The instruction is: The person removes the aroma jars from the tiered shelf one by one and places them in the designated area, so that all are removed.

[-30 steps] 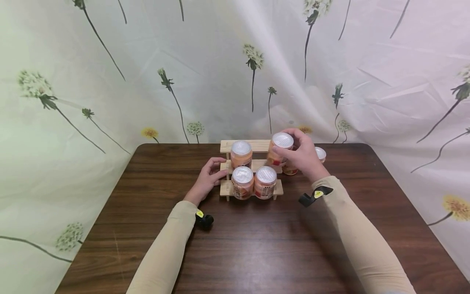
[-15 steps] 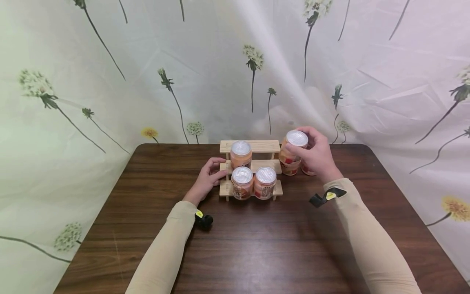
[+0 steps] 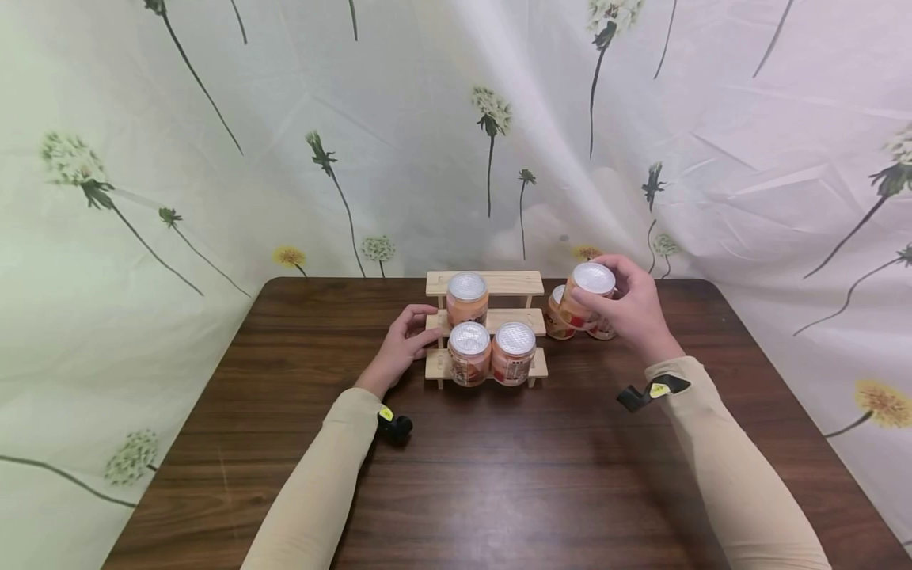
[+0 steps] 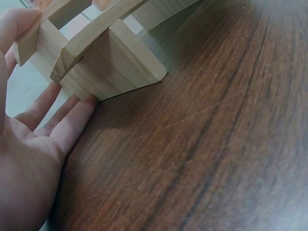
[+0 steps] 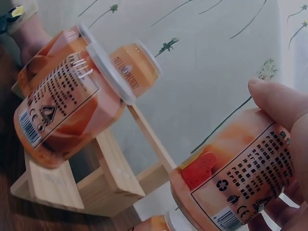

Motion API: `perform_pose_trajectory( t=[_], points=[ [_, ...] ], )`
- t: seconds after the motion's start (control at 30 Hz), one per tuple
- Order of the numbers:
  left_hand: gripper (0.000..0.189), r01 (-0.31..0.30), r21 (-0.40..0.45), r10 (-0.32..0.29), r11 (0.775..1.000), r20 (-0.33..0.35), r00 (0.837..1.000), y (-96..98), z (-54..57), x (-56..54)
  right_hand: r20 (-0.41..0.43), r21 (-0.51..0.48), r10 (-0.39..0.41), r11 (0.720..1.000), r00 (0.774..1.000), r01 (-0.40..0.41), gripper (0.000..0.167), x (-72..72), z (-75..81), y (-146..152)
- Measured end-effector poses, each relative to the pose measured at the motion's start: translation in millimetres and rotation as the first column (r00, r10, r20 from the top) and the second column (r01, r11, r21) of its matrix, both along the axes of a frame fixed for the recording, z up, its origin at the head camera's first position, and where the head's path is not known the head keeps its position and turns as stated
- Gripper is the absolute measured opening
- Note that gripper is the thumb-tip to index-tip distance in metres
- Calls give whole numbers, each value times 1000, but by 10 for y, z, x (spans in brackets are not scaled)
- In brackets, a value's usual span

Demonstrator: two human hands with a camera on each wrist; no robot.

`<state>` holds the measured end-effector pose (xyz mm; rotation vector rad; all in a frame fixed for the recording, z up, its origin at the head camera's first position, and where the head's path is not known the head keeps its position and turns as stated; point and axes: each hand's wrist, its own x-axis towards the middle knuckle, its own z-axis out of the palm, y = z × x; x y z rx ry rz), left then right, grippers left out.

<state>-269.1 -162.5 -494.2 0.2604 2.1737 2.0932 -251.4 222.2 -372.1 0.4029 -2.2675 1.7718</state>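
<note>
R hand [image 3: 636, 310] holds a jar [image 3: 586, 307]: thumb on near-left side, other fingers round the far/right side, grip about jar-wide. Held jar is right of the rack, orange w/ pale clear-ish lid, tilted a bit, lid end leaning right. R wrist view: label w/ black print, red patch & barcode on it. Contact btwn held jar & table: can't tell.

2 more jars just behind it on the table: left table jar [image 3: 558, 323], partly covered by held jar, & right table jar [image 3: 602, 331], mostly hidden by held jar + hand.

L hand [image 3: 401, 346] at left end of the wooden rack [image 3: 516, 283], fingers fairly straight, spread apart; not wrapped round anything. L wrist view: fingertips touch the rack's side/leg, low ones close to the tabletop.

Rack = 3 stepped tiers, pale wood, low tier near, high tier far. Low tier: near-left jar [image 3: 470, 362] & near-right jar [image 3: 513, 362], side by side, upright. Mid tier, left part: far jar [image 3: 467, 307], upright, its base hidden by near-left jar.

Table [image 3: 456, 491] dark brown woodgrain. Backdrop [image 3: 420, 103] pale w/ dandelion print, beyond table's far edge. Beige sleeves [image 3: 324, 483] on both arms, black wrist cam [image 3: 395, 428] w/ yellow tag on each.
</note>
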Motion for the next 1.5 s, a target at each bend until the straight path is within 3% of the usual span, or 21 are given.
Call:
perform_pose_trajectory(
  t=[0.9,1.13,1.5],
  points=[
    [42,2,4,-2,1000,-23,1000,-8,-19,-8,49,212,-13,977,999,2,52,69,-370,70],
    [41,-1,0,1,1000,-21,1000,-7,-20,-16,65,167,21,986,998,-32,52,45,-545,113],
    [42,-7,-2,7,1000,-4,1000,2,2,-5,140,243,-6,970,990,-29,56,84,-691,103]
  ],
)
